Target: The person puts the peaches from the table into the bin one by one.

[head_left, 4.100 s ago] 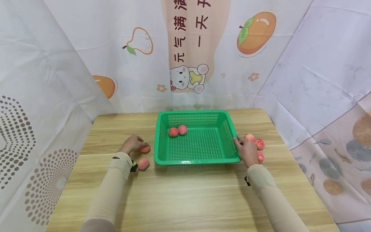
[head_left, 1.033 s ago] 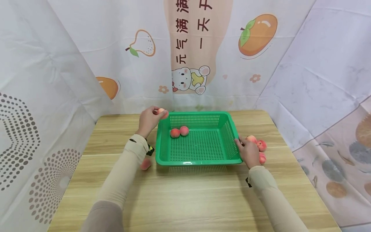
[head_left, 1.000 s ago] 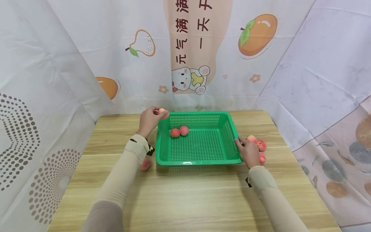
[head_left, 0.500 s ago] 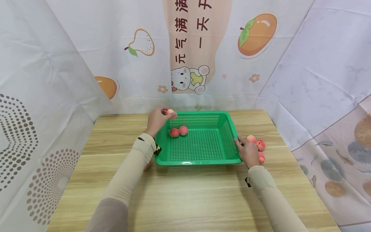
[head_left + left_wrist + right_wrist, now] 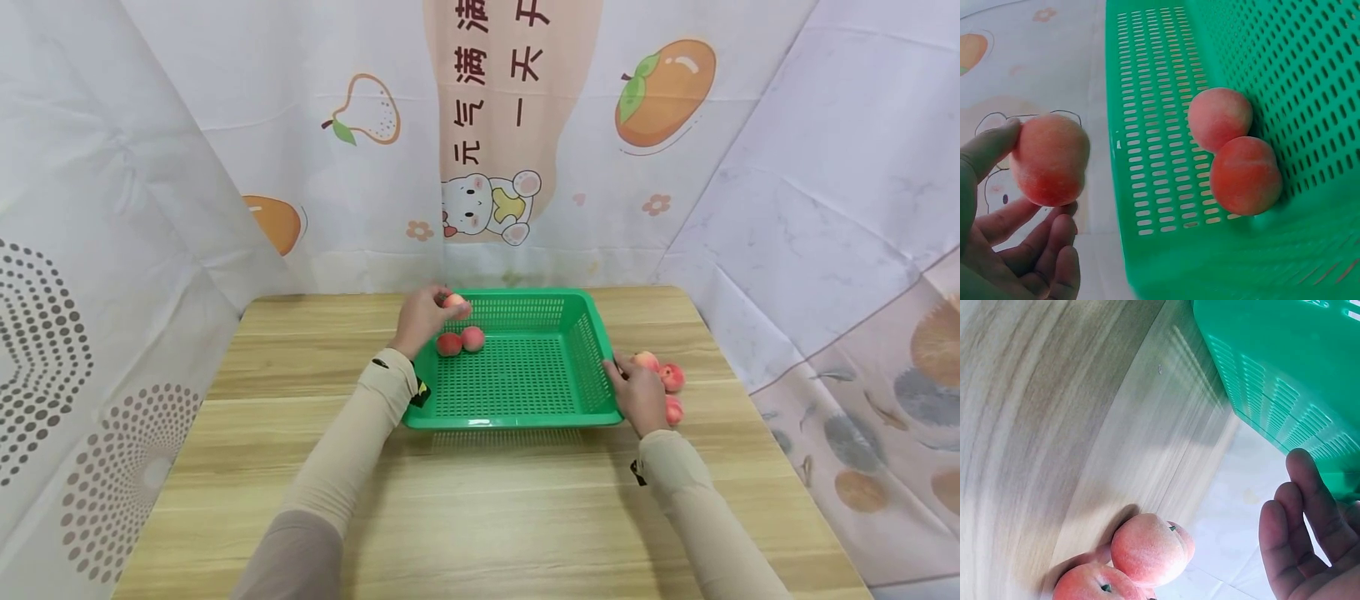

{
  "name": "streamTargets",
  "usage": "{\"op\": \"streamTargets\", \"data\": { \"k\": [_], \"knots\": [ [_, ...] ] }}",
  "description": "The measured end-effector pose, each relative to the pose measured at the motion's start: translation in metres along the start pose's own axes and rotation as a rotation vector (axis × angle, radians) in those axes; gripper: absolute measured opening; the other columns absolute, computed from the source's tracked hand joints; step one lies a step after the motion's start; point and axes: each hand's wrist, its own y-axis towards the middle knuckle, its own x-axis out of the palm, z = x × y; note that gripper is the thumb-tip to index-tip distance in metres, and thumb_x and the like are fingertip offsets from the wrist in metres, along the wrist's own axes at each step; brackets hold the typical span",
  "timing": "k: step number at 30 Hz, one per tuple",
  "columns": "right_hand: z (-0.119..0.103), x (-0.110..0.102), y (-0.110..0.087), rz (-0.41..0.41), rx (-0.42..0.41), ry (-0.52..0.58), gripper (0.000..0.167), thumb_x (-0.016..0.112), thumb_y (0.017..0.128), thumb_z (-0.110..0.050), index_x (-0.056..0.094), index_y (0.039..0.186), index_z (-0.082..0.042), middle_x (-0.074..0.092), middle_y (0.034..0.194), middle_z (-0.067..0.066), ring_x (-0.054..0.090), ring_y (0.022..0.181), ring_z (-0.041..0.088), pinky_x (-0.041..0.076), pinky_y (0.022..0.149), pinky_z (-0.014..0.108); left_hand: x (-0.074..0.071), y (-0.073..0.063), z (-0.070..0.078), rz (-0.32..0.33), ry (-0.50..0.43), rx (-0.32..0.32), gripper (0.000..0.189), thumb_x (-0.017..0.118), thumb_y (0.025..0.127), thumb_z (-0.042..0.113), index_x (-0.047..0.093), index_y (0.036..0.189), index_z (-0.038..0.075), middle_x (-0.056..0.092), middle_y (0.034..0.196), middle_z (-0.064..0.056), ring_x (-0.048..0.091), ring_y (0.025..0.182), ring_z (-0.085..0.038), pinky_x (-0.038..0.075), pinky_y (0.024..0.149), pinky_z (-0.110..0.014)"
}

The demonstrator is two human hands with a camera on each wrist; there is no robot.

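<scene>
A peach [image 5: 457,306] is pinched between the thumb and fingers of my left hand [image 5: 422,321], above the far left corner of a green plastic basket [image 5: 513,422]. The left wrist view shows the same peach [image 5: 1051,160] clear of the basket's rim. Inside the basket, two peaches lie touching: a redder peach [image 5: 449,344] and a pinker peach [image 5: 472,338]. My right hand [image 5: 640,395] holds the basket's right rim, thumb on top. Its fingers [image 5: 1313,500] are outside the basket wall, rather straight; the thumb is hidden in the right wrist view.
Beside my right hand lie three peaches on the wooden table [image 5: 480,517]: one [image 5: 646,361] partly hidden, one [image 5: 672,377] farther right and one [image 5: 674,410] nearer. A printed curtain [image 5: 360,208] hangs behind the table's far edge.
My left hand picked up a peach from the table left of the basket and moved it right, over the corner. My forearm now covers another peach there. My right hand stays at the rim.
</scene>
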Motion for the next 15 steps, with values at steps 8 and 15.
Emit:
{"op": "streamTargets", "data": {
  "k": [8, 15],
  "knots": [
    [0.0, 0.0, -0.001, 0.004, 0.006, 0.005, 0.051, 0.047, 0.102, -0.039, 0.05, 0.14, -0.005, 0.056, 0.132, 0.027, 0.06, 0.099, 0.037, 0.047, 0.084, 0.052, 0.008, -0.003, -0.001, -0.101, 0.181, -0.028, 0.046, 0.074, 0.085, 0.04, 0.067, 0.115, 0.007, 0.071, 0.104, -0.01, 0.064, 0.092, -0.025, 0.052, 0.081, -0.039],
    [0.001, 0.002, 0.0, -0.009, 0.028, 0.015, 0.054, 0.046, 0.102, -0.043, 0.049, 0.141, -0.006, 0.056, 0.132, 0.027, 0.058, 0.092, 0.034, 0.046, 0.079, 0.047, 0.016, -0.005, -0.004, -0.177, 0.234, -0.047, 0.044, 0.072, 0.086, 0.041, 0.067, 0.117, 0.01, 0.069, 0.113, -0.008, 0.063, 0.102, -0.026, 0.052, 0.087, -0.04]
  ]
}}
